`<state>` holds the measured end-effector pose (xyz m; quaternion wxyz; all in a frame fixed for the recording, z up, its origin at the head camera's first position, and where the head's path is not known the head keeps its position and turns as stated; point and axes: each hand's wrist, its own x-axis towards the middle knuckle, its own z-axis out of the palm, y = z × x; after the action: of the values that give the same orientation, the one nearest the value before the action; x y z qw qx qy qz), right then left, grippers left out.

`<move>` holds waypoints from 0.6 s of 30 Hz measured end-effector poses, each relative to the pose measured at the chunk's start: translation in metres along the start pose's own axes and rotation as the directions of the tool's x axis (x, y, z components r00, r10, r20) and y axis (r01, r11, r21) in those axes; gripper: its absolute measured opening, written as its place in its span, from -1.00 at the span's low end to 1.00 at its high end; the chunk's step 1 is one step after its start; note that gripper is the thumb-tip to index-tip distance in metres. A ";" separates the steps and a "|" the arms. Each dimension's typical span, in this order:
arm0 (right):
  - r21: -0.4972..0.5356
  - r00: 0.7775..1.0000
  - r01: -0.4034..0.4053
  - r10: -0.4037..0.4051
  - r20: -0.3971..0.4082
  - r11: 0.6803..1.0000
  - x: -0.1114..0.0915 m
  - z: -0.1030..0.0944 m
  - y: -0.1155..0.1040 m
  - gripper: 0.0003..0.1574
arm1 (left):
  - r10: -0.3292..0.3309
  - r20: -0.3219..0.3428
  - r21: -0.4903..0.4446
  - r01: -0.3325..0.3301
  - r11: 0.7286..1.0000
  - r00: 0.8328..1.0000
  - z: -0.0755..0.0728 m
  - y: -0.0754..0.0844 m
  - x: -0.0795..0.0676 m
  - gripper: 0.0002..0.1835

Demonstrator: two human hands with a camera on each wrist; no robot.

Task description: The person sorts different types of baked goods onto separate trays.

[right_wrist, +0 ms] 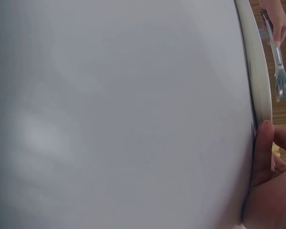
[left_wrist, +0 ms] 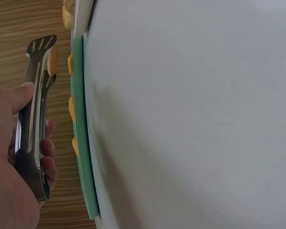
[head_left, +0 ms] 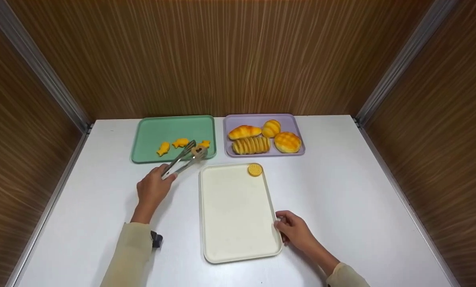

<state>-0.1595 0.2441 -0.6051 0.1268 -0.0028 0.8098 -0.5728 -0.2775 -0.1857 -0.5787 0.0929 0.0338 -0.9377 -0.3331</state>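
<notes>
My left hand grips a pair of metal tongs. Between the tong ends is a round brown cookie with a dark mark, held above the front right of the green tray; the left wrist view shows the cookie edge-on, raised over the tray rim. Three small yellow fish-shaped pieces lie on that tray, one partly behind the cookie. At the right edge of the cream tray, my right hand holds the rim between thumb and fingers. A round yellow cookie sits in its far right corner.
A lilac tray at the back holds a croissant, a ridged loaf, a striped roll and a round bun. Wood-grain panels enclose the white table at the back and both sides.
</notes>
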 end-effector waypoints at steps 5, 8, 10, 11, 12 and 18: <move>0.001 1.000 0.005 -0.005 -0.006 1.000 0.001 0.001 0.004 -0.58 | -0.044 0.000 0.015 0.044 0.999 0.999 -0.006 -0.014 0.003 -0.49; 0.014 1.000 0.009 -0.009 -0.003 1.000 0.003 0.000 0.008 -0.57 | -0.062 0.001 0.028 0.062 0.998 0.998 -0.007 -0.018 0.006 -0.47; 0.020 1.000 0.012 -0.012 0.003 1.000 0.004 -0.001 0.009 -0.56 | -0.073 0.000 0.035 0.073 0.997 0.997 -0.007 -0.020 0.008 -0.47; 0.019 1.000 0.013 -0.013 0.007 1.000 0.004 -0.001 0.010 -0.55 | -0.078 -0.004 0.038 0.078 0.996 0.997 -0.007 -0.021 0.009 -0.47; 0.016 1.000 0.012 -0.012 0.010 1.000 0.005 -0.001 0.011 -0.55 | -0.080 -0.008 0.040 0.080 0.996 0.997 -0.006 -0.021 0.011 -0.46; 0.005 1.000 -0.013 0.013 0.006 1.000 0.006 -0.001 0.010 -0.52 | -0.100 -0.003 0.040 0.100 0.994 0.995 -0.004 -0.019 0.018 -0.47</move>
<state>-0.1635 0.2474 -0.6154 0.1331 0.0009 0.8081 -0.5738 -0.2946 -0.2054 -0.5845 0.0761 0.0825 -0.9412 -0.3187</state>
